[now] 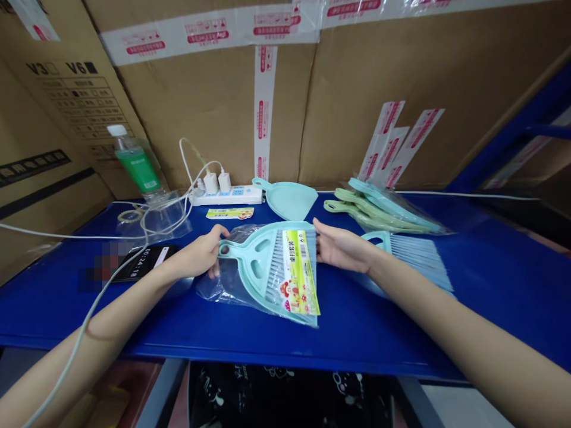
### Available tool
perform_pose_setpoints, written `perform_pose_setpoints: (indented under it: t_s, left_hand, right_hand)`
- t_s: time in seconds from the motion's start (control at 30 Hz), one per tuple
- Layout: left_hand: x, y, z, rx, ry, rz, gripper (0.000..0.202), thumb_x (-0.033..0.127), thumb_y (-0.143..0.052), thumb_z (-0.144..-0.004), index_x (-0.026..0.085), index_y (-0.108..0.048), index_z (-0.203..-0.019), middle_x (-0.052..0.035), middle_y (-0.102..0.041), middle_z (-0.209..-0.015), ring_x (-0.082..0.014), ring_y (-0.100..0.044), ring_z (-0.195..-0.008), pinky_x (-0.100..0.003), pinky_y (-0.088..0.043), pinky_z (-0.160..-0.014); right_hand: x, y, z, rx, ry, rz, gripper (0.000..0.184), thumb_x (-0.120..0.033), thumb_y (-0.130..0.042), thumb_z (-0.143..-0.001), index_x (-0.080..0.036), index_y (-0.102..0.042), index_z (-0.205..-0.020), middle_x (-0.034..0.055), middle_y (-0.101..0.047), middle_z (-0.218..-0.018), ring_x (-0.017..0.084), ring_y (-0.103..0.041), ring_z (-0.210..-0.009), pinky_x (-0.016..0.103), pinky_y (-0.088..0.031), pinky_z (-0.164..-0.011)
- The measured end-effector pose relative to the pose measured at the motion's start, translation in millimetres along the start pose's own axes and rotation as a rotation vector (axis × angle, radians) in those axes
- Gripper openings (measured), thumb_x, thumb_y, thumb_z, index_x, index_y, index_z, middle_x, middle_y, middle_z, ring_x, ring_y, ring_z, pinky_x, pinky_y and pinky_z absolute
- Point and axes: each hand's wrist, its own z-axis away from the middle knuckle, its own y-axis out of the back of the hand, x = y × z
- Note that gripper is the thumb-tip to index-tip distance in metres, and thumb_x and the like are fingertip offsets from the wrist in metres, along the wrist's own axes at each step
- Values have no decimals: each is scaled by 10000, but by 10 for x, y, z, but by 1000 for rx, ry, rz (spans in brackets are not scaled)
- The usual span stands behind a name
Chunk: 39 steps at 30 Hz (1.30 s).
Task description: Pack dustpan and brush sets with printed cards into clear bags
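Observation:
A light-blue dustpan and brush set [256, 246] lies in a clear plastic bag in front of me, with a yellow-green printed card [300, 273] over the bristles. My left hand [207, 249] grips the set at its handle end, fingers closed on the bag. At the opposite side, my right hand [341, 245] holds the dustpan's wide edge near its far corner, the thumb on top and the other fingers partly hidden. Behind the set is a loose blue dustpan [289, 199]. A loose blue brush [414, 255] lies to the right, partly behind my right forearm.
Bagged green and blue dustpan sets [388, 208] are stacked at the back right. A power strip [236, 195] with white cables, a spare card [229, 213], a bottle [136, 163] and a phone [143, 263] occupy the left of the blue table [250, 345]. Cardboard boxes [214, 113] stand behind.

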Motion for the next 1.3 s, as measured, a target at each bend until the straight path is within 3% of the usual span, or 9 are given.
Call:
perform_pose_setpoints:
  t_s: [0.13,0.33,0.53,0.63,0.9,1.07,1.13,1.23,1.3]
  left_hand:
    - [0,7,5,-15,-32,9,331,58,-280,-775,175,-322,-1081,108,-495,-384,-125,-521,-332,-212,-437,-435]
    - [-7,18,8,-19,-22,-26,392,63,-270,-766,144,-307,-1148,101,-496,-365,-138,-527,-324,-214,-422,-418]
    - [-34,55,-18,-2,31,-136,483,63,-276,-739,115,-295,-1219,99,-504,-350,-156,-549,-333,-227,-428,-421]
    - [-38,68,-21,0,47,-162,512,50,-282,-724,109,-298,-1233,105,-499,-342,-158,-551,-328,-223,-424,-413]
    - [37,80,9,12,108,-219,503,31,-281,-729,84,-312,-1228,98,-505,-338,-170,-567,-353,-227,-438,-422]
    - [78,79,18,-2,131,-250,480,25,-266,-750,94,-303,-1224,104,-501,-341,-165,-575,-364,-215,-440,-420]
    - [92,79,18,-6,149,-257,469,28,-264,-758,100,-304,-1220,104,-499,-344,-163,-576,-365,-214,-441,-423]
    - [103,79,22,-7,146,-259,454,41,-267,-763,103,-314,-1210,100,-498,-352,-163,-576,-368,-219,-448,-431]
    - [105,79,29,-10,138,-257,452,49,-269,-764,99,-316,-1211,97,-497,-355,-163,-573,-369,-223,-452,-440]
  right_hand:
    - [-22,4,25,-60,-11,43,493,-390,-110,-999,-193,-553,-1088,107,-688,-962,185,-661,-927,391,-509,-881]
    - [-44,23,7,-24,-52,-15,362,-244,-195,-983,-163,-528,-1099,114,-693,-973,165,-691,-806,360,-535,-848]
    - [-87,-30,39,59,-58,-53,310,-25,-372,-853,-184,-492,-1091,51,-707,-917,114,-686,-670,294,-552,-800]
    - [-80,-25,51,49,-48,-30,320,-28,-457,-829,-179,-477,-1109,53,-709,-924,112,-687,-694,277,-552,-805]
    - [-65,-3,67,9,-29,53,544,-85,-506,-831,-159,-341,-1344,90,-694,-998,152,-688,-827,300,-546,-849]
    - [4,-13,89,-4,97,135,976,-147,-733,-675,-251,-100,-1410,88,-630,-1132,194,-663,-936,372,-534,-885]
    - [45,-11,70,-2,144,186,950,-166,-785,-600,-249,-200,-1344,86,-616,-1132,209,-658,-930,393,-533,-874]
    - [89,-17,19,-9,183,310,619,-231,-805,-562,-204,-459,-1074,88,-608,-1098,230,-637,-935,410,-523,-866]
    - [103,-33,-11,-2,189,386,448,-271,-795,-570,-189,-527,-919,83,-607,-1070,235,-623,-940,421,-511,-876]
